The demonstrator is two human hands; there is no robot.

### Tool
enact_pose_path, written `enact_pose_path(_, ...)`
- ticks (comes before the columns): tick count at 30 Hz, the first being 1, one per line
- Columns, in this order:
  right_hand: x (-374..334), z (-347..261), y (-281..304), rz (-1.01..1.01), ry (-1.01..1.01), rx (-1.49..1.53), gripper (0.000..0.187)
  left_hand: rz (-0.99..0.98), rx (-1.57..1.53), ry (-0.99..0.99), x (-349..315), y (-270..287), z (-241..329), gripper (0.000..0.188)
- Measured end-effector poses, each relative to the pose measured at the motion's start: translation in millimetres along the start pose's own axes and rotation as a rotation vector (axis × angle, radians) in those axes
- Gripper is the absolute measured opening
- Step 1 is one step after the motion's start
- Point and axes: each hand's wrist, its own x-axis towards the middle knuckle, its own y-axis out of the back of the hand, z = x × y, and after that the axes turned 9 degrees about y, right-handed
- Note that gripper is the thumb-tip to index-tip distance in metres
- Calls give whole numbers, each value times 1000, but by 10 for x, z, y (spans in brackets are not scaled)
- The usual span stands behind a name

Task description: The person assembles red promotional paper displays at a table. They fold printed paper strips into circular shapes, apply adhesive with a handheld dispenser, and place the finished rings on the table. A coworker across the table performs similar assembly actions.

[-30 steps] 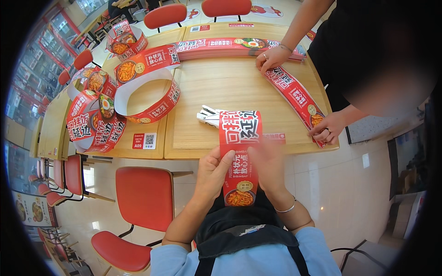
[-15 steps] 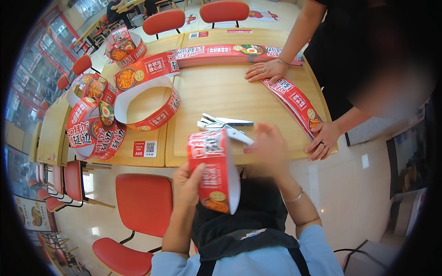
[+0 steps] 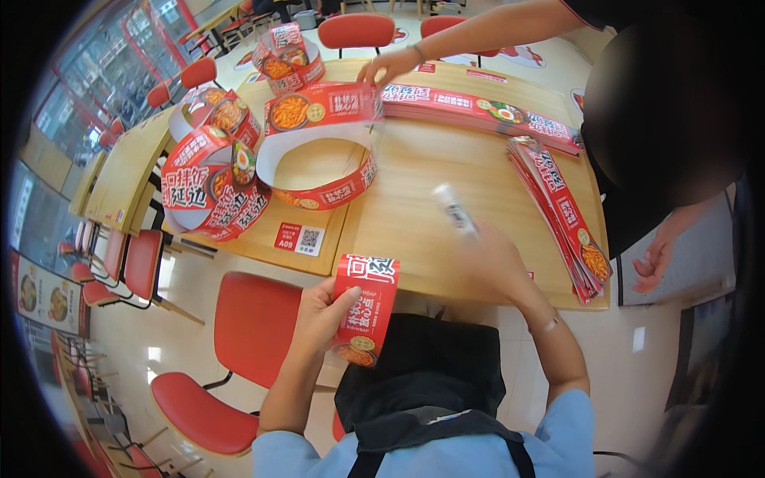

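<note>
Beside your black apron (image 3: pixel 422 366), by the near edge of the bench (image 3: pixel 406 239), your left hand (image 3: pixel 315 315) pinches a red paper band (image 3: pixel 368 312), thumb on its printed face; keep its edges flush and that grip firm. The band's long axis runs near to far, leaning slightly right, food picture toward you, bold lettering away. Farther out, your blurred right hand (image 3: pixel 496 261) appears closed around a white stapler (image 3: pixel 456 210), finger placement unclear; square it to the band before squeezing. Red loops (image 3: pixel 323 194) stand beyond, leftward
</note>
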Motion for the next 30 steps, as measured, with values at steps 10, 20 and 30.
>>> enact_pose_path(10,-1188,-493,66,-353,-265,864,49,-172,150,109,148,-255,192,19)
enact_pose_path(20,-1205,-543,-57,-170,92,478,56,-177,478,-85,68,-305,143,19)
enact_pose_path(30,-1256,-480,-222,-102,195,277,69,-131,710,-291,36,-266,127,19)
